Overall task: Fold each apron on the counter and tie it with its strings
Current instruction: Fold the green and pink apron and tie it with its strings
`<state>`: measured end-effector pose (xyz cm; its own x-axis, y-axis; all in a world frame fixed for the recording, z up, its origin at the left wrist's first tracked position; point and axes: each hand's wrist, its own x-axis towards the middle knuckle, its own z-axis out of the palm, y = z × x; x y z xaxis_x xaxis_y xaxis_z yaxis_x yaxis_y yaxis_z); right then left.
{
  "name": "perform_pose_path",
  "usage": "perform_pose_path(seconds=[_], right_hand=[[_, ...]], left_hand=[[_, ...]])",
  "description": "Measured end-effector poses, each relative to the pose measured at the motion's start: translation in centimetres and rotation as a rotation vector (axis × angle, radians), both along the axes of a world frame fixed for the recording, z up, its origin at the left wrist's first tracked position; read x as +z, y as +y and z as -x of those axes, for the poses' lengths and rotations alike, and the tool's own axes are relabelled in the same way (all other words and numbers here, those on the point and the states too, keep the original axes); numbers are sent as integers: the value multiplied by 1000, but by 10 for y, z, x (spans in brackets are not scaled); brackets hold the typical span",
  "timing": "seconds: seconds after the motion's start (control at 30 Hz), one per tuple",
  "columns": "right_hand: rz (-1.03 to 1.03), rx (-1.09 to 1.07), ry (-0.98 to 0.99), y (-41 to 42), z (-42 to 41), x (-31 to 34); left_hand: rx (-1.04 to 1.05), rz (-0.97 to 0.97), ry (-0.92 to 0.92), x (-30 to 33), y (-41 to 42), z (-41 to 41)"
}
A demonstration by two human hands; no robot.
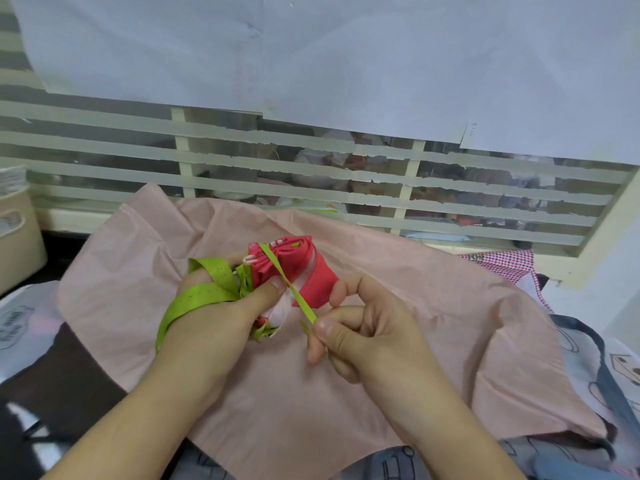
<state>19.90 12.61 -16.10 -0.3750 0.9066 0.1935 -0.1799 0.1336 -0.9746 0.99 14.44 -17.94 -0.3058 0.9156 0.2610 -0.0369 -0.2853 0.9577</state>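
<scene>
My left hand (221, 306) gripped the rolled red apron (294, 268) above the pink apron (433, 334); my right hand (360, 327) pinched its green string (298, 292) taut. Folded, knot unfinished; other aprons waited unfolded.

A dark counter (72, 368) carries the things. A wide pink apron (433, 341) lies spread and wrinkled over its middle. At the right lies a pale apron with grey trim (602, 372), and behind it a pink checked cloth (502, 265). A beige box (17, 237) stands at the far left.
</scene>
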Motion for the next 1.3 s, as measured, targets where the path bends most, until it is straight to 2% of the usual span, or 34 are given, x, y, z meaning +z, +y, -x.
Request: perform_pose_path(seconds=[0.13, 0.37, 0.5, 0.73, 0.77, 0.87, 0.97, 1.1, 1.17, 1.23, 1.3], right_hand=[[32, -127, -91, 3, 1, -8], [-22, -30, -136, 7, -1, -6], [-91, -145, -272, 5, -1, -6], [-249, -260, -371, -1, 0, -4], [-275, -270, -369, 0, -1, -4], [-324, -297, -358, 0, -4, 0], [-309, -340, -358, 1, -11, 4], [-323, -455, -419, 8, -26, 7], [-355, -525, -476, 12, -34, 8], [-408, -579, -587, 13, -37, 8], [-435, -572, -720, 14, -34, 5]], left_hand=[[-110, -26, -187, 8, -4, -2], [-361, 186, -351, 14, -11, -11], [-434, 274, -450, 14, -11, -12], [-568, 474, -440, 12, -10, -9], [-590, 517, -385, 18, -10, -12], [-576, 547, -58, 17, -5, -18], [-559, 575, -93, 17, -6, -17], [-677, 671, 0, 16, -19, -3], [-574, 620, 26, 19, -18, 0], [-438, 548, -56, 20, -13, 6], [-456, 459, -321, 27, -12, 12]])
